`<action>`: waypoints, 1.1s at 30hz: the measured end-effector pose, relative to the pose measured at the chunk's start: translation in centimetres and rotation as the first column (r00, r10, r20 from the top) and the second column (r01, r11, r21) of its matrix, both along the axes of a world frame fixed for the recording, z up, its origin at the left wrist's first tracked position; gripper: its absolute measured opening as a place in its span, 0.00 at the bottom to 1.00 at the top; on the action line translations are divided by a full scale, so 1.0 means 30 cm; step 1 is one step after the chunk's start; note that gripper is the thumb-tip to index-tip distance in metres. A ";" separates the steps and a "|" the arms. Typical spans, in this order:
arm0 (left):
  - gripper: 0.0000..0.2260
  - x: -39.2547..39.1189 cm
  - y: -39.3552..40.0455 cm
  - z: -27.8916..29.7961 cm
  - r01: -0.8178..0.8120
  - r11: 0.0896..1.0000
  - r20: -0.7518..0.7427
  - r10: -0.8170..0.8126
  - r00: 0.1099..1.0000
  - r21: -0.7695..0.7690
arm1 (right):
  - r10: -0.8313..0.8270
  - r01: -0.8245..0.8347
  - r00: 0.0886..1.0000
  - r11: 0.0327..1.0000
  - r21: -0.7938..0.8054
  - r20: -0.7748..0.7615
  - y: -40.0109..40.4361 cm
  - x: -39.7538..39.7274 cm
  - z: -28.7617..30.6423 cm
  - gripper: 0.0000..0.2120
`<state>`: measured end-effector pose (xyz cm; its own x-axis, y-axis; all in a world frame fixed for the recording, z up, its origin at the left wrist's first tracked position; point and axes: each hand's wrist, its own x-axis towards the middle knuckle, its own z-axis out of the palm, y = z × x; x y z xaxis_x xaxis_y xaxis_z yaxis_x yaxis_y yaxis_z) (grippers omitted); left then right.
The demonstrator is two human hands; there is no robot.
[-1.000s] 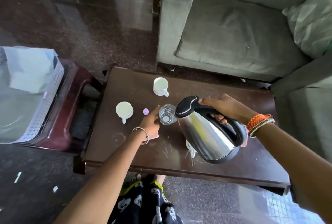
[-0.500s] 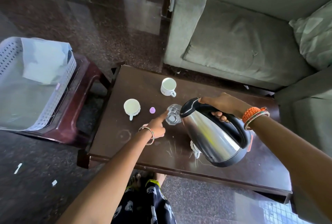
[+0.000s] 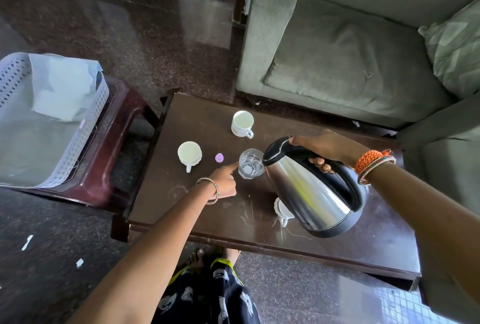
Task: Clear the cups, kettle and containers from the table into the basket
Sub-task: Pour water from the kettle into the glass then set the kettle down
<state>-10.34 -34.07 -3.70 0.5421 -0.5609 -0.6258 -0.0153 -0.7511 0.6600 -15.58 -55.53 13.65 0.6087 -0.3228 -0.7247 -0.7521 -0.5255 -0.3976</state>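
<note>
My right hand (image 3: 327, 147) grips the black handle of a steel kettle (image 3: 309, 196), held tilted above the dark wooden table (image 3: 259, 225) with its spout at a clear glass (image 3: 251, 164). My left hand (image 3: 225, 181) rests on the table with fingers curled and the index finger touching the glass's left side. Two white cups stand on the table: one (image 3: 242, 123) at the back, one (image 3: 190, 154) to the left. A third white cup (image 3: 281, 210) is partly hidden under the kettle. A white perforated basket (image 3: 85, 126) sits on a maroon stool at the left.
A small purple cap (image 3: 219, 158) lies between the left cup and the glass. A white cloth (image 3: 65, 90) lies in the basket. A grey sofa (image 3: 350, 64) stands behind the table and another seat at the right. My feet are under the table's near edge.
My left hand has let go of the glass and pulled back, leaving only the index finger against it. The kettle stays tilted over the glass. The view has shifted, basket now more visible.
</note>
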 end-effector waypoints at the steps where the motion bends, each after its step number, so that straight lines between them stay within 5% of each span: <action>1: 0.33 0.002 0.001 -0.006 0.007 1.000 -0.009 -0.007 1.000 0.006 | -0.001 0.001 1.000 1.000 -0.005 0.002 -0.001 -0.003 0.002 0.26; 33: 0.33 -0.039 -0.025 -0.006 -0.073 0.997 0.033 0.072 0.997 0.021 | 0.015 -0.016 1.000 0.999 -0.036 -0.006 -0.003 -0.045 0.033 0.24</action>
<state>-11.53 -34.84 -3.87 0.6007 -0.5060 -0.6190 0.0187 -0.7651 0.6436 -16.92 -55.63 14.63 0.6097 -0.3393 -0.7163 -0.7460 -0.5510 -0.3740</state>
